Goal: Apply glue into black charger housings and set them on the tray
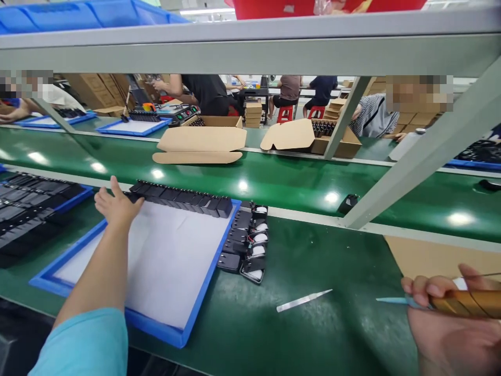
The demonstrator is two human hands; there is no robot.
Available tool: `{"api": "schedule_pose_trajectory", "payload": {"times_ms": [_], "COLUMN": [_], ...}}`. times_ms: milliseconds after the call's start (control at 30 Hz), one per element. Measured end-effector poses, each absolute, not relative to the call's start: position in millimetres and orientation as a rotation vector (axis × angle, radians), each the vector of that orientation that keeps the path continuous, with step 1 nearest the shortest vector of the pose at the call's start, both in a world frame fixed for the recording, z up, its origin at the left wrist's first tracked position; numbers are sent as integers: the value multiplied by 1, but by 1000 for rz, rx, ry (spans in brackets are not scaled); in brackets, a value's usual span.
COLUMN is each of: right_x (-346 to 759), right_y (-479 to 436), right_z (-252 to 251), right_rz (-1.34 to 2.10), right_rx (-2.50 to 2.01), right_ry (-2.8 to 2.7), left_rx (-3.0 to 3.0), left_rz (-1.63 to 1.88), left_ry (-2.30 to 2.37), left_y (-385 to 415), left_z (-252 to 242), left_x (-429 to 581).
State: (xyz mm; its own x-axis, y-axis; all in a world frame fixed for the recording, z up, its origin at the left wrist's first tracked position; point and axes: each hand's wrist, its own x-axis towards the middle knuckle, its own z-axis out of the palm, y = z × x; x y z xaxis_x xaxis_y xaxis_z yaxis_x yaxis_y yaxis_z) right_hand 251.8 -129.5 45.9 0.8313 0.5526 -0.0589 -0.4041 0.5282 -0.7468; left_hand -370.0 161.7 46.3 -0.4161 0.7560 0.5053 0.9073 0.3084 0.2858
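Note:
My left hand (117, 207) reaches over a blue-rimmed tray (209, 282) with a white lining, its fingers spread. It is at the left end of a row of black boxy adapters (188, 199) along the tray's far edge; whether the thumb touches the end one is unclear. My right hand (442, 324), at the right edge, is closed round a gold-coloured cylindrical tool (465, 304). A pale blue pointed piece (395, 300) sticks out leftward from the fingers; I cannot tell whether it belongs to the tool. Metal tweezers (303, 301) lie on the green bench between the hands.
Opened black casings (256, 245) with white insides lie right of the tray. More black adapters (31, 203) fill a tray at left. A slanted grey post (422, 141) and shelf beam (250, 55) stand in front. Beyond the green belt (274, 180) are cartons (201, 138) and several people.

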Motion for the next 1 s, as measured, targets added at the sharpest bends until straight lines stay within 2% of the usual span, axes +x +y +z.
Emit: {"api": "schedule_pose_trajectory", "payload": {"times_ms": [67, 167, 333, 567, 733, 1000], "right_x": [241, 230, 221, 210, 210, 210], "right_y": [-130, -131, -134, -137, -139, -139], "right_z": [54, 61, 66, 65, 66, 65], "right_rz": [503, 490, 588, 668, 740, 808], "right_rx": [-982, -965, -835, -714, -664, -608], "right_ry": [-392, -529, -665, -725, -723, -698], "left_rx": [-1648, -1993, -2914, -3265, -3276, -3215], "left_rz": [-958, -981, -442, -180, -73, -173], "left_ry": [-2047, -1741, -1408, -1141, -1144, -1228], "left_y": [160, 156, 148, 160, 171, 160], "left_z": [61, 86, 101, 77, 72, 60], "left_x": [-331, -248, -91, 90, 140, 152]}}
